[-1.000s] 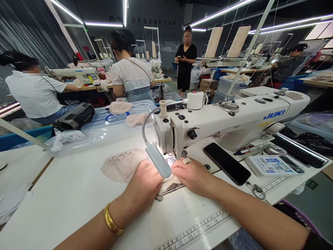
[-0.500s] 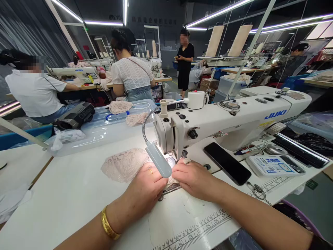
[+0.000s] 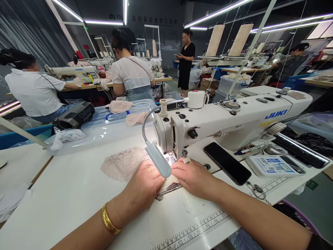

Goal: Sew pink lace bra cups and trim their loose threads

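the bare left hand had shifted slightly left, exposing more of the worn metal plate edge before the bare right hand: probably a small adjustment of the pale pink patterned lace, spread left of the white metal sewing machine. both hands' fingers curled inward; what they pinched, i could not tell.
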The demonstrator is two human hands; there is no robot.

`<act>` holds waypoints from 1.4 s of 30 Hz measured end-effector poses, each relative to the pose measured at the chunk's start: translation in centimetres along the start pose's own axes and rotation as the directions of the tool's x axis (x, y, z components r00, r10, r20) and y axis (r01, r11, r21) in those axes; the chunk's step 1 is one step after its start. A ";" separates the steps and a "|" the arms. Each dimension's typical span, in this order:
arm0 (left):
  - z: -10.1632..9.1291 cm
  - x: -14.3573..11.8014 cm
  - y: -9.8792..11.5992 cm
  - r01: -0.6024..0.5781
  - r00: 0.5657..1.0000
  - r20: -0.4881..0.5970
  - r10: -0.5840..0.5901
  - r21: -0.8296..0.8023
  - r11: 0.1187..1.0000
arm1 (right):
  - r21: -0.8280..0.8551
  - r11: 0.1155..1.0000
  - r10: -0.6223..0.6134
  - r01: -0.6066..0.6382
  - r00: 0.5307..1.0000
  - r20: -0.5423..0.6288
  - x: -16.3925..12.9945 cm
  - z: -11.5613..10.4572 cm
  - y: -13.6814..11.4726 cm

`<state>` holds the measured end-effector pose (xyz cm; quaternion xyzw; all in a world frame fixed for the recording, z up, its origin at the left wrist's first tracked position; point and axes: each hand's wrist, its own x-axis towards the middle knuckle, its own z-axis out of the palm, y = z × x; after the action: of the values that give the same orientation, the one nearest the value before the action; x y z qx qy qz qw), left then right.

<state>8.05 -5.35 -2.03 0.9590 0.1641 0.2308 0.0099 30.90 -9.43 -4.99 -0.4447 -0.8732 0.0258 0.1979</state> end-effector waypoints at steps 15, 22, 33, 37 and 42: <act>0.2 0.1 -0.3 0.016 0.999 -0.041 -0.016 0.008 1.000 | 0.042 0.999 0.007 -0.005 0.999 -0.031 0.2 0.2 0.0; 0.3 -0.2 -0.3 0.018 0.999 -0.050 -0.017 0.031 0.999 | 0.050 0.999 0.024 -0.022 0.999 -0.031 0.2 0.1 0.0; 0.3 -0.2 -0.3 0.018 1.000 -0.026 -0.017 0.033 0.999 | 0.033 0.999 0.039 -0.038 0.999 -0.022 0.1 0.1 0.0; 0.3 -0.1 -0.3 0.017 1.000 -0.027 -0.016 0.040 0.999 | 0.017 0.998 0.053 -0.053 0.999 -0.011 0.2 0.1 -0.1; 0.1 0.0 -0.1 0.006 0.999 -0.051 -0.003 0.062 0.998 | -0.015 0.997 0.070 -0.069 0.997 0.017 0.3 0.2 -0.1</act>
<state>8.09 -5.25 -2.07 0.9523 0.1734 0.2499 -0.0236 30.61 -9.23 -5.03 -0.4760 -0.8591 0.0301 0.1858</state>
